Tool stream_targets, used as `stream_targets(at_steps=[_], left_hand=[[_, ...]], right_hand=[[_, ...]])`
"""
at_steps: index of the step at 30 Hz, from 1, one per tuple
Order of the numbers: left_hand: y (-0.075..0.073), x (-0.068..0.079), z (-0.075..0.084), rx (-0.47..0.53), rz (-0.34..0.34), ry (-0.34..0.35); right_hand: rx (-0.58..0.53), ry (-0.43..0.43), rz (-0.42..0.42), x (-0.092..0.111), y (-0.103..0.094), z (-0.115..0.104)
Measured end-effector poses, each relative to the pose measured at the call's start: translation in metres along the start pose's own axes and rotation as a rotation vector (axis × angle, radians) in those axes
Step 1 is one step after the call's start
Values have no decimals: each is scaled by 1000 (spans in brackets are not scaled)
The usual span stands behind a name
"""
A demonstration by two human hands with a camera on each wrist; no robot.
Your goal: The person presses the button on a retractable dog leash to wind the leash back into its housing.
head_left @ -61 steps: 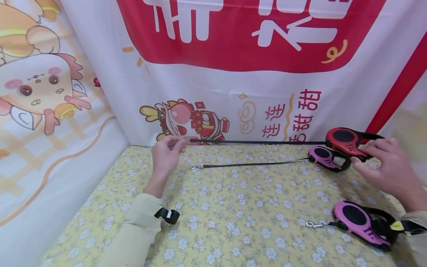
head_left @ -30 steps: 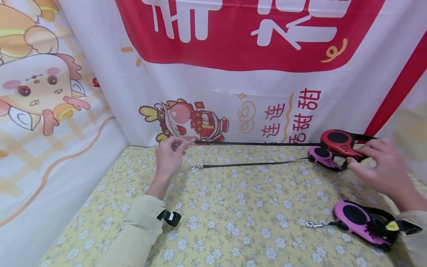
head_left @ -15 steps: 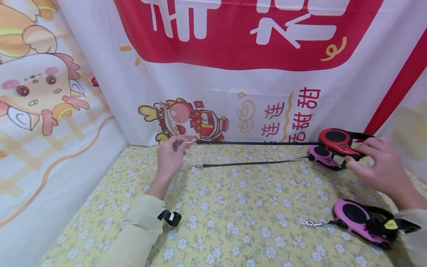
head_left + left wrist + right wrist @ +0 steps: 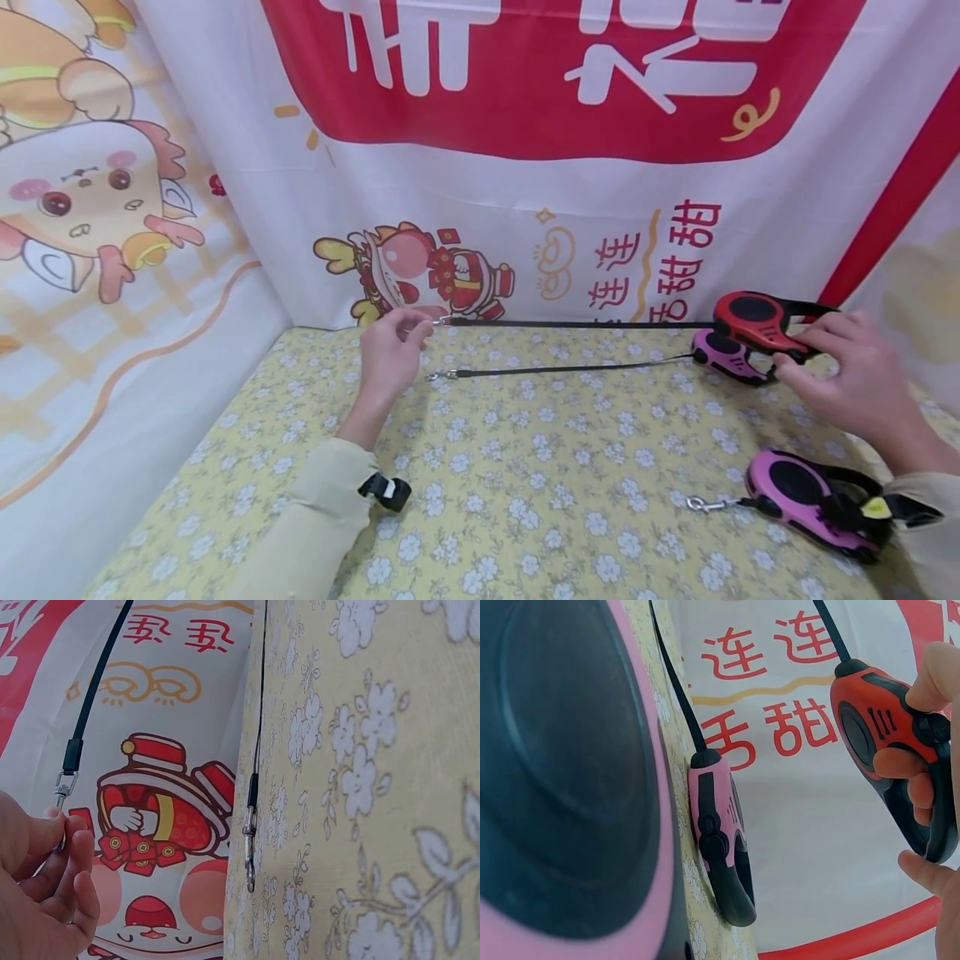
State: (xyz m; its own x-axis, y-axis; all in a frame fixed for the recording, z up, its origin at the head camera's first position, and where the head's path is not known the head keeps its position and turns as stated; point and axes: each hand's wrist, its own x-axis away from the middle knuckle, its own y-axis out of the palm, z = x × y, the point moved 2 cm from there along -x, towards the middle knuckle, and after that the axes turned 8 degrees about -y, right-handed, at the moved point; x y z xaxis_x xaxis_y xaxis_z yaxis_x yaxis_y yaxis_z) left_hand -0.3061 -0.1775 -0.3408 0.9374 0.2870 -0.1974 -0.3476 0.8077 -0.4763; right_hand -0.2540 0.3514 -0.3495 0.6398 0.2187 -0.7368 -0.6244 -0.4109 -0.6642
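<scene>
My right hand (image 4: 862, 375) grips a red and black retractable dog leash (image 4: 752, 310) by its handle, raised at the far right of the table. From it a black strap (image 4: 585, 324) runs straight across to my left hand (image 4: 390, 354). There the thumb and fingertips pinch the metal snap hook (image 4: 62, 793) at the strap's end; the fingers partly hide it. Just in front lies a smaller pink retractable leash (image 4: 723, 354) with its strap drawn out. Its hook (image 4: 250, 847) rests on the cloth near my left hand.
A larger pink retractable leash (image 4: 798, 492) lies at the front right, beside my right wrist, its hook (image 4: 705, 504) pointing left. Yellow floral cloth (image 4: 525, 500) covers the table. A printed red and white curtain (image 4: 480, 192) hangs along the back edge.
The red leash and my right hand have shifted a little to the left. My left hand has drifted slightly right with the hook, and the strap stays straight. Both pink leashes lie still.
</scene>
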Motion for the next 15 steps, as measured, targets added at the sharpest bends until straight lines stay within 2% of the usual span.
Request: stream_targets(at_steps=[15], left_hand=[[4,3,2,6,-29,15]], right_hand=[[-7,-48,32,-3,2,-4]])
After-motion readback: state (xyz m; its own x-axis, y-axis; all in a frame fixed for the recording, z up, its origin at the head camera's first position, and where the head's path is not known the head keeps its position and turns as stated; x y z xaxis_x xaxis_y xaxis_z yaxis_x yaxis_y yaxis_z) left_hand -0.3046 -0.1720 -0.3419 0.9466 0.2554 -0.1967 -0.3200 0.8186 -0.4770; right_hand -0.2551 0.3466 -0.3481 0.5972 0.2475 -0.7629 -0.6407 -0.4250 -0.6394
